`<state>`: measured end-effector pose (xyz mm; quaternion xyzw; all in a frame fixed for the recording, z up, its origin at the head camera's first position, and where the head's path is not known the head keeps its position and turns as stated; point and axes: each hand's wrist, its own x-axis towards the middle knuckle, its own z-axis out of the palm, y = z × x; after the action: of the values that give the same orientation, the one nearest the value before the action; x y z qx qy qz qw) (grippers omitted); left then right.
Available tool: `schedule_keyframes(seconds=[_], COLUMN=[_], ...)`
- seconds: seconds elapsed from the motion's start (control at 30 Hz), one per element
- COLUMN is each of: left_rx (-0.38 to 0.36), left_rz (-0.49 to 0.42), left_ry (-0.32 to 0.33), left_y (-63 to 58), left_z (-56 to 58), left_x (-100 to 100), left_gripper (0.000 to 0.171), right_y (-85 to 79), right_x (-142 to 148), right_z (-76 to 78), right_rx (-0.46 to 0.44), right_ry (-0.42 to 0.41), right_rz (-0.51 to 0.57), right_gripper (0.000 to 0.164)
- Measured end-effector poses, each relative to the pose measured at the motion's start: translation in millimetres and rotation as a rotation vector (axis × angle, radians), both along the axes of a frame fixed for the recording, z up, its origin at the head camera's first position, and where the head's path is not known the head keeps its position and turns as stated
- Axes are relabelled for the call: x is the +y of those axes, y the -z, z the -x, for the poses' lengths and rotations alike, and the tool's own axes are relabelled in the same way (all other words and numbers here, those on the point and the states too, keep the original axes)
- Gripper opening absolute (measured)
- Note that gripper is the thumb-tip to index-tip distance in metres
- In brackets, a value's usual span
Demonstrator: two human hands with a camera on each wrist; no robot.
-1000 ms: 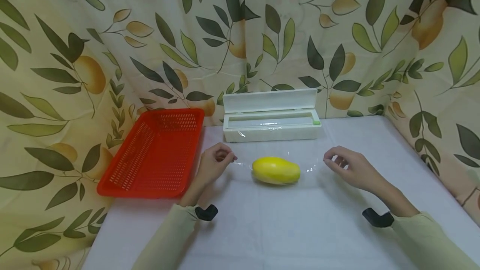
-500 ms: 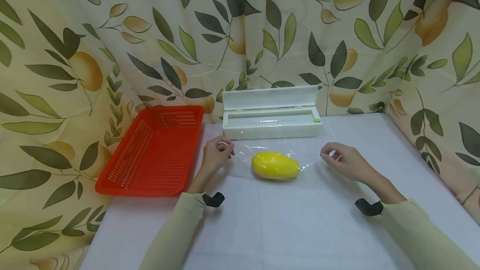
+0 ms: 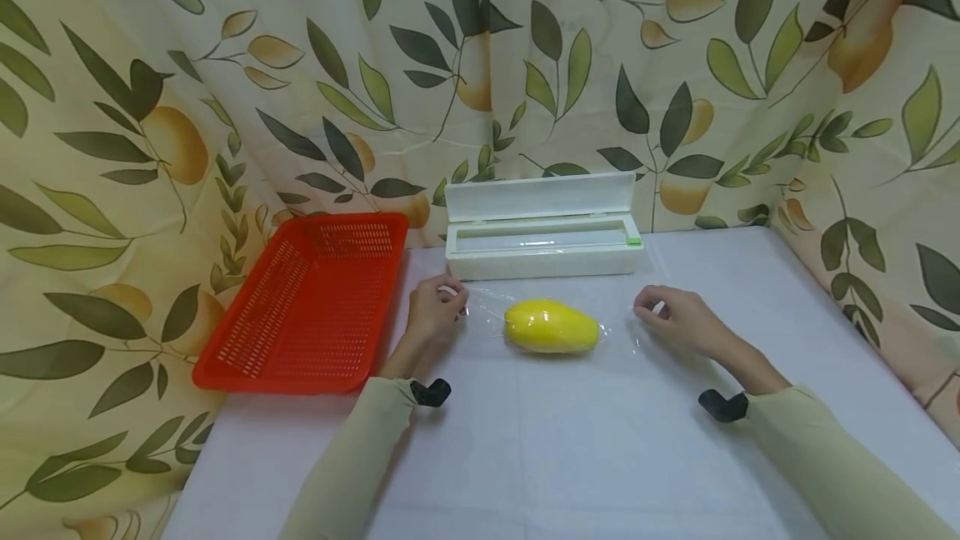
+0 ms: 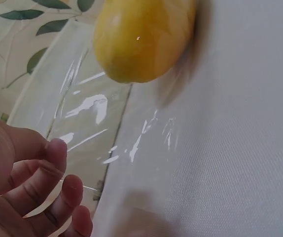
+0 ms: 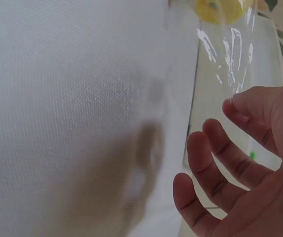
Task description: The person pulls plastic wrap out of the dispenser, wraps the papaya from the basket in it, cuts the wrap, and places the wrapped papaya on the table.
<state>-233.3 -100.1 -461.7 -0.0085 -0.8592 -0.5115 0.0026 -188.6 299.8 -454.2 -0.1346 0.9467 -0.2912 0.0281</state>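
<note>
A yellow oblong fruit, which looks like a papaya (image 3: 552, 327), lies on its side mid-table, with clear plastic wrap (image 3: 487, 307) around it. To its left, my left hand (image 3: 435, 311) pinches one gathered end of the film between thumb and index finger. On the other side, my right hand (image 3: 678, 322) pinches the opposite end. In the right wrist view the wrap (image 5: 232, 54) narrows to the thumb and index fingertip, while the other fingers stay loosely bent. Glossy creases mark the film (image 4: 136, 143) in the left wrist view. The fruit's underside is hidden.
Behind the fruit stands a white wrap dispenser box (image 3: 543, 263), lid raised, with a roll inside and a green piece (image 3: 633, 242) at its right end. A red plastic basket (image 3: 311, 307) sits left of the left hand. Patterned curtains (image 3: 480, 65) hang behind the white-covered table (image 3: 570, 440).
Both hands have shifted slightly towards the box, and the right hand has come closer to the fruit. The fruit lies a little nearer the box. The film ends look narrower.
</note>
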Motion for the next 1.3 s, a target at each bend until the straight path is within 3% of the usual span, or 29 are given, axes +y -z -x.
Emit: schedule_keyframes(seconds=[0.33,1.0,1.3], left_rx=[-0.142,-0.125,-0.115], left_rz=[0.062,0.079,0.016], left_ry=[-0.040,0.039,0.062], left_y=[7.1,3.7,0.8], left_z=[0.0,-0.1,-2.0], left_x=[0.0,-3.7,-6.8], left_gripper=[0.004,0.005,0.013], right_y=[8.1,1.7,2.2], right_x=[-3.0,-1.7,2.8], right_z=[4.0,2.8,5.9], right_rx=[-0.020,0.009,-0.036], right_ry=[0.013,-0.017,-0.025], right_rz=[-0.045,-0.039,-0.043], right_gripper=[0.009,0.012,0.017])
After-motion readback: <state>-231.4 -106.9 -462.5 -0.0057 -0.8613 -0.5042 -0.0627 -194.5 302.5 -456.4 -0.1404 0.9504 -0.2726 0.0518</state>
